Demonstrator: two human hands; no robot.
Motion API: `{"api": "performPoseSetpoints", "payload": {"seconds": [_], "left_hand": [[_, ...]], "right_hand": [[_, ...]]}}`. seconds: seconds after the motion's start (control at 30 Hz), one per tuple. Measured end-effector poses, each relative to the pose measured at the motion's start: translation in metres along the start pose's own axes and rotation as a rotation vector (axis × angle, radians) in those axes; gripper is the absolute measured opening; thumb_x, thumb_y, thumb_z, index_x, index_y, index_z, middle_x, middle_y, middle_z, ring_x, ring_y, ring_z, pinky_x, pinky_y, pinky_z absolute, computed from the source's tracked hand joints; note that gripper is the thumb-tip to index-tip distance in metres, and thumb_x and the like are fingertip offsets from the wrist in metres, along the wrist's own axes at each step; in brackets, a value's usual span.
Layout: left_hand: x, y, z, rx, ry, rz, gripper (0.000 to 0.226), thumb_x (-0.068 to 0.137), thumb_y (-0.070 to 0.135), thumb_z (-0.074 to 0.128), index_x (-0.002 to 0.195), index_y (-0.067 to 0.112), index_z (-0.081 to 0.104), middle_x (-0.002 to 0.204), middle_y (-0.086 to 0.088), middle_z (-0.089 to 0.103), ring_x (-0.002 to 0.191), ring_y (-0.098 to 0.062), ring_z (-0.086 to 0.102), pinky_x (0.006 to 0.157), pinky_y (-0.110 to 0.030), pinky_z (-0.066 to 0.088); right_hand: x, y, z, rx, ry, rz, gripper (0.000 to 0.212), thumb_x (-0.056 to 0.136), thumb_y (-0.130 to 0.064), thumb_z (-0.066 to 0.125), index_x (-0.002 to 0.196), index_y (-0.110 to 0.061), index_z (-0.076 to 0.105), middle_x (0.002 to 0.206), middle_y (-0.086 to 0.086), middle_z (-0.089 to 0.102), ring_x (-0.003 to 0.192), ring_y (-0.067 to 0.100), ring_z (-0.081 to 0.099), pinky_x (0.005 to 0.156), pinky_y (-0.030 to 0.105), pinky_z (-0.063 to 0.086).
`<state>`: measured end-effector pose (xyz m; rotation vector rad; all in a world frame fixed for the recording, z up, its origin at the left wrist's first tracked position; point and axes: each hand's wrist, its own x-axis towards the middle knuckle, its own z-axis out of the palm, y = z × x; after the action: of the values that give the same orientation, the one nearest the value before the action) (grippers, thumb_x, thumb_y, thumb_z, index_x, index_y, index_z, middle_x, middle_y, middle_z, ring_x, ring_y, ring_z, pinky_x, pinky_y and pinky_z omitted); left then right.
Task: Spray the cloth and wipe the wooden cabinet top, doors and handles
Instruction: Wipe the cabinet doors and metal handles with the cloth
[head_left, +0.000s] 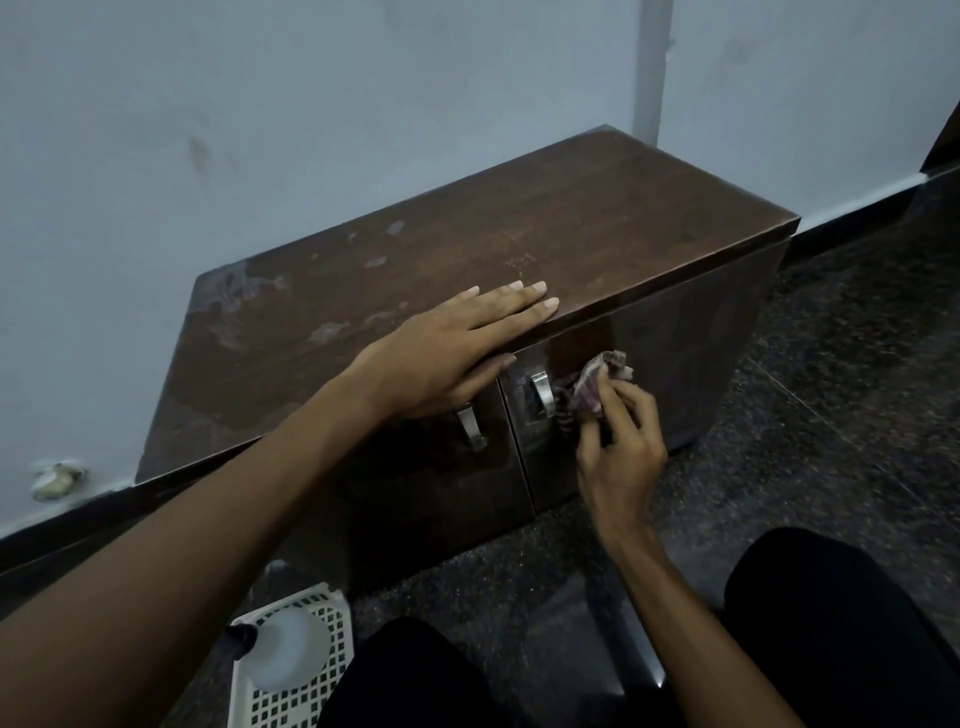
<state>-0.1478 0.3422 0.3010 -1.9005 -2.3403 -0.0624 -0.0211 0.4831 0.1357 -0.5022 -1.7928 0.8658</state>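
Kneeling before cabinet (519, 249): left hand (457, 343) flat, empty, on top; right hand (618, 431) pinching bunched cloth (592, 387) beside right handle (542, 395); possible snagging, streaking.

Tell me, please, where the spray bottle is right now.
The spray bottle lies in the white plastic basket on the floor, lower left of the head view, below the cabinet and under the left forearm.

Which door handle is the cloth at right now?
The right-door handle: the cloth, bunched in the right hand, sits right beside it. The left-door handle is bare, below the left hand.
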Motion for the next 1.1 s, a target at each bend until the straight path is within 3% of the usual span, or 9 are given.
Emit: {"api": "performPoseSetpoints", "payload": {"seconds": [0.13, 0.27, 0.4, 0.63, 0.87, 1.1], "left_hand": [[0.0, 0.001, -0.002, -0.038, -0.013, -0.007, 0.06, 0.104, 0.019, 0.043, 0.16, 0.022, 0.022, 0.168, 0.003, 0.019, 0.155, -0.015, 0.015, 0.123, -0.049, 0.025], [0.0, -0.001, -0.002, -0.074, -0.035, -0.017, 0.061, 0.104, 0.02, 0.04, 0.161, 0.024, 0.018, 0.168, 0.006, 0.015, 0.155, -0.012, 0.011, 0.126, -0.046, 0.019], [0.0, -0.003, -0.001, -0.082, -0.029, -0.02, 0.058, 0.106, 0.024, 0.037, 0.161, 0.024, 0.018, 0.168, 0.006, 0.015, 0.155, -0.011, 0.011, 0.125, -0.047, 0.019], [0.0, -0.003, -0.002, -0.106, -0.016, -0.023, 0.059, 0.105, 0.021, 0.04, 0.161, 0.023, 0.021, 0.168, 0.005, 0.018, 0.155, -0.011, 0.013, 0.125, -0.048, 0.02], [0.0, -0.002, -0.002, -0.145, -0.006, -0.034, 0.059, 0.102, 0.016, 0.038, 0.159, 0.019, 0.025, 0.167, 0.005, 0.022, 0.154, -0.011, 0.016, 0.125, -0.045, 0.019], [-0.001, -0.002, -0.002, -0.141, -0.008, -0.037, 0.058, 0.104, 0.021, 0.039, 0.16, 0.02, 0.023, 0.167, 0.005, 0.021, 0.154, -0.011, 0.015, 0.126, -0.045, 0.019]], "right_hand": [[0.016, -0.027, -0.003, -0.007, -0.011, 0.04, 0.044, 0.084, 0.0, 0.066, 0.127, -0.007, 0.066, 0.11, 0.006, 0.062, 0.1, 0.022, 0.061, 0.085, 0.041, 0.055], [0.025, -0.043, -0.012, -0.171, -0.088, -0.015, 0.046, 0.081, -0.002, 0.07, 0.126, -0.009, 0.067, 0.109, 0.003, 0.062, 0.094, 0.024, 0.059, 0.075, 0.031, 0.05], [0.033, -0.053, -0.019, -0.261, -0.145, -0.08, 0.045, 0.08, -0.006, 0.071, 0.124, -0.01, 0.067, 0.106, 0.003, 0.063, 0.09, 0.025, 0.058, 0.066, 0.035, 0.051], [0.039, -0.068, -0.022, -0.187, -0.149, -0.081, 0.04, 0.082, -0.01, 0.072, 0.121, -0.006, 0.069, 0.105, 0.007, 0.065, 0.089, 0.025, 0.061, 0.072, 0.037, 0.054], [0.026, -0.103, -0.016, -0.321, -0.363, -0.143, 0.021, 0.089, -0.023, 0.065, 0.104, -0.01, 0.07, 0.103, 0.008, 0.062, 0.081, 0.028, 0.064, 0.06, 0.037, 0.053], [-0.023, -0.063, -0.001, -0.249, -0.382, -0.113, 0.031, 0.079, -0.01, 0.075, 0.109, -0.005, 0.068, 0.097, 0.009, 0.058, 0.08, 0.027, 0.063, 0.053, 0.039, 0.055]]}}
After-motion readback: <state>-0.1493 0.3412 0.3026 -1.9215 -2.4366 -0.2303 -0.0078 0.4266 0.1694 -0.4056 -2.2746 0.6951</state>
